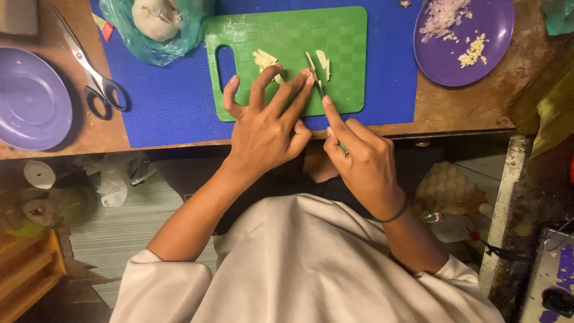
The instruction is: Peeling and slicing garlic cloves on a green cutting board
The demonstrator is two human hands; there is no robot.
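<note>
a worn brown table point(472, 113) is seen from above, and most of its middle is covered by a blue textured mat point(173, 101) with a fine woven grain. on the mat a green plastic cutting board point(347, 36) is laid, rectangular, with rounded corners, a checkered surface and a slot handle at its left end. an empty purple plate point(30, 98) is set at the table's left edge, and a second purple plate point(496, 54) at the upper right is loaded with two small heaps of minced pale pieces. a teal plastic bag point(149, 45) holding a pale rounded lump is crumpled just above the board's left corner, touching it. grey-handled scissors point(89, 72) are laid between the empty plate and the mat.

the board's near edge is partly hidden by both hands. the left hand point(266, 131) is spread wide, its fingertips point(308, 75) pressed down on the board among pale yellowish slivers point(266, 60) (thin, flat, cut lengthwise), so nothing is gripped. the right hand point(362, 158) is curled closed around the handle of a small knife point(317, 81), the forefinger stretched along its back; the narrow blade is pointed away, beside more slivers near the board's middle. a dark band is worn on the right wrist.
</note>
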